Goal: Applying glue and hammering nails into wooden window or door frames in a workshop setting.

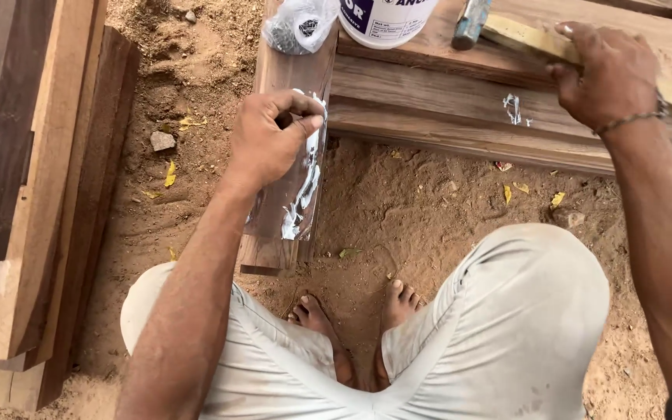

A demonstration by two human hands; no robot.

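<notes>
The short wooden plank [285, 155] lies on the sandy ground [429, 210], running away from the person's feet, its far end butting against the long planks [445, 117] that lie crosswise. White glue [305, 187] is smeared in a wet streak along the short plank's right edge. The left hand [270, 140] rests on that plank about midway, fingers curled closed with the fingertips pressed into the glue. The right hand [604, 74] sits on the long planks toward their right end, closed around a yellowish flat wooden strip [530, 39] that lies slanted across them. A small dab of glue [513, 109] marks the long planks just left of that hand. At the far edge stand a white plastic glue tub [386, 19], a crumpled clear plastic bag [299, 25] to its left and a hammer head [470, 23] to its right. Stacked timber [40, 179] lies at the left. The person squats barefoot in pale trousers [507, 334].
</notes>
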